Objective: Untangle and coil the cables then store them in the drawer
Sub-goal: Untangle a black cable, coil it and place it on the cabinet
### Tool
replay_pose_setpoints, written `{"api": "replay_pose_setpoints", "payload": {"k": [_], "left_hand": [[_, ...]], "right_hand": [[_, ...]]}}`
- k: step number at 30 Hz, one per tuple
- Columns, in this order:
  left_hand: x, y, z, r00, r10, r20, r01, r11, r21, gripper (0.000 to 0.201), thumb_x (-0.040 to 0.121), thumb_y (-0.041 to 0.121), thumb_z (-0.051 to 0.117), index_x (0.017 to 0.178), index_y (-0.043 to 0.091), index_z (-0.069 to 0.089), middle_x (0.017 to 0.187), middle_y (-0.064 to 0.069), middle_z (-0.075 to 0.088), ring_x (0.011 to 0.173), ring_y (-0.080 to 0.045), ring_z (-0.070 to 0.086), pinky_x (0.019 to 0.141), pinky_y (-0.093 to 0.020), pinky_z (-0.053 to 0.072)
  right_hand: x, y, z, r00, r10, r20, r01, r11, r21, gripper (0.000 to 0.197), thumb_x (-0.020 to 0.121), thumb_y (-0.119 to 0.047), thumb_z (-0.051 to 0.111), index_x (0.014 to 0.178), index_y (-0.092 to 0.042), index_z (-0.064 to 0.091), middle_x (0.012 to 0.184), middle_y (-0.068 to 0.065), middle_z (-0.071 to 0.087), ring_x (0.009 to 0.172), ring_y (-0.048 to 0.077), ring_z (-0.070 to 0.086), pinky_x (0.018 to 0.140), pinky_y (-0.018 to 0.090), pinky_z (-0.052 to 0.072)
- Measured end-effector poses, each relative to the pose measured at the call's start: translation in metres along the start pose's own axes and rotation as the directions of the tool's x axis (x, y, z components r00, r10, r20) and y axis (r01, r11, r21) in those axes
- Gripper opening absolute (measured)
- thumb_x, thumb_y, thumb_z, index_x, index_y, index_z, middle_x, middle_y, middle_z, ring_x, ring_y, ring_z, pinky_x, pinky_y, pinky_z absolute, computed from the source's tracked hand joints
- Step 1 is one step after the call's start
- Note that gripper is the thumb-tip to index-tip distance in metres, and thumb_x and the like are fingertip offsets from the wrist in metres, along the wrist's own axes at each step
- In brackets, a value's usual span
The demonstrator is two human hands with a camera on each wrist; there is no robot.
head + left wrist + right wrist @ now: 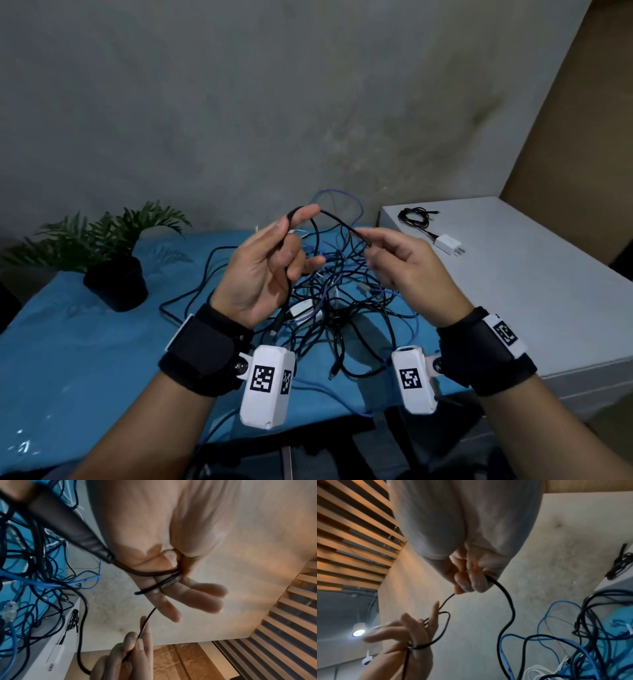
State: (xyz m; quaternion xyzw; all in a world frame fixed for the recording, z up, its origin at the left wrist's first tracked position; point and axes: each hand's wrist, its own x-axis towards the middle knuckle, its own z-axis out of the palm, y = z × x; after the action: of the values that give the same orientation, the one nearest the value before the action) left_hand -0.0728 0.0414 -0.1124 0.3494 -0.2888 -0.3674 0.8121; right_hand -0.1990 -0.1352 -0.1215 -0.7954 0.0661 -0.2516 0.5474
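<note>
Both hands (263, 270) (407, 270) pinch black cable (337, 221) above tangled pile (342, 308); plant (113, 260) left.

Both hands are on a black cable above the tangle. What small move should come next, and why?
Probably the right hand lays another turn of the black cable over the left hand: one loop already sits there, and the rest trails into the tangle.

Cable tangle (335, 301) mid-table (68, 342); potted plant (114, 274) left; cabinet (531, 291) right, bearing coiled cable (414, 217) and charger (447, 244).
</note>
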Motion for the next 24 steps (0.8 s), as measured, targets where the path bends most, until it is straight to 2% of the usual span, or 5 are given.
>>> {"api": "replay_pose_setpoints", "payload": {"k": [6,11,17,21,24], "left_hand": [[0.027,-0.003,-0.011,0.996,0.042,-0.073,-0.034,0.993,0.115,0.036,0.109,0.022,0.032,0.13,0.008,0.058,0.056,0.005,0.05,0.046,-0.01,0.048,0.067,-0.029,0.056],[0.039,0.002,-0.01,0.995,0.095,-0.042,-0.074,0.931,0.359,0.03,0.11,0.021,0.035,0.118,0.007,0.06,0.051,0.002,0.044,0.04,-0.011,0.031,0.051,-0.028,0.035],[0.023,-0.002,-0.014,1.0,0.0,0.0,0.0,0.936,0.353,0.029,0.109,0.019,0.032,0.105,0.007,0.057,0.049,0.004,0.036,0.041,-0.011,0.023,0.048,-0.033,0.014],[0.013,0.008,-0.013,1.0,-0.022,0.015,0.016,0.941,0.338,0.027,0.109,0.02,0.031,0.095,0.012,0.053,0.046,0.007,0.032,0.037,-0.01,0.026,0.048,-0.031,0.02],[0.01,0.012,-0.012,0.998,0.012,-0.059,0.007,0.953,0.304,0.027,0.11,0.021,0.031,0.096,0.011,0.052,0.044,0.009,0.031,0.034,-0.009,0.029,0.044,-0.024,0.031]], "right_hand": [[0.024,0.007,0.016,0.997,-0.03,-0.068,0.035,0.996,0.078,0.031,0.106,-0.014,0.051,0.134,-0.023,0.057,0.099,0.003,0.072,0.052,0.023,0.051,0.052,0.03,0.047],[0.038,0.015,0.02,0.997,0.026,-0.071,-0.02,0.997,0.081,0.024,0.105,-0.015,0.053,0.127,-0.021,0.059,0.087,0.004,0.071,0.048,0.009,0.041,0.048,0.021,0.035],[0.03,0.015,0.023,0.996,0.091,0.01,-0.091,0.996,0.014,0.041,0.104,-0.007,0.052,0.144,-0.013,0.052,0.093,-0.002,0.07,0.064,-0.004,0.056,0.065,0.012,0.043],[0.021,0.012,0.026,0.998,0.036,0.047,-0.04,0.995,0.09,0.043,0.105,-0.006,0.049,0.147,-0.018,0.047,0.095,0.003,0.073,0.072,0.021,0.063,0.073,0.032,0.055],[0.016,0.012,0.029,0.999,0.037,0.034,-0.041,0.993,0.112,0.027,0.107,-0.012,0.048,0.13,-0.025,0.05,0.103,0.004,0.074,0.065,0.026,0.064,0.067,0.034,0.057]]}}
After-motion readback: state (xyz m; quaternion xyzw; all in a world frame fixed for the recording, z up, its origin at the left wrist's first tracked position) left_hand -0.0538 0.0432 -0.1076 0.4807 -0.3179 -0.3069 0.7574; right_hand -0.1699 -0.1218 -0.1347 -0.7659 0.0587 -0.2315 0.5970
